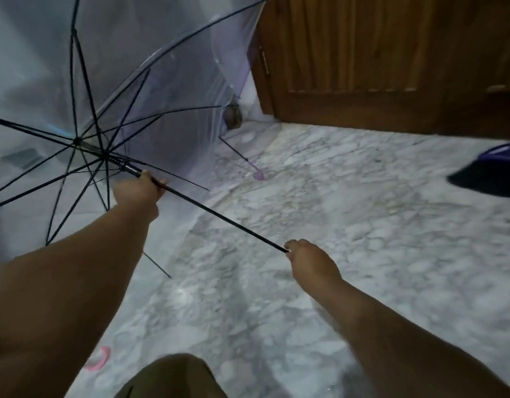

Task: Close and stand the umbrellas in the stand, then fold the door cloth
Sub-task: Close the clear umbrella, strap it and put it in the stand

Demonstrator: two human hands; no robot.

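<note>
Marble flooring (334,225), grey-veined and glossy, runs back to a wooden door (377,53) along its far edge. Toward the floor's far left corner, an open clear umbrella (118,67) with black ribs is held up off the marble, its canopy spread wide and facing away. Its black shaft (225,216) runs as one long diagonal from the rib hub at the left down toward the near right.

The left hand (136,192) has its fingers curled round the shaft just below the runner, close to where the stretchers meet. The right hand (308,259) grips the shaft's near end, fingers wrapped tight, so the handle itself is hidden inside the fist. The left hand is the nearer one to the runner, and the runner lies just up-shaft from its fingers; closing the canopy would seem to call for that hand to draw the runner down along the shaft toward the right hand, which steadies the far end.

Behind the canopy a second clear umbrella with a purple handle (258,175) lies open on the floor near the door's left corner. At the floor's right edge sits a dark cloth (483,182) beside a purple basket (503,153). A pink curved piece (100,361) lies at the near left. No stand is in view.
</note>
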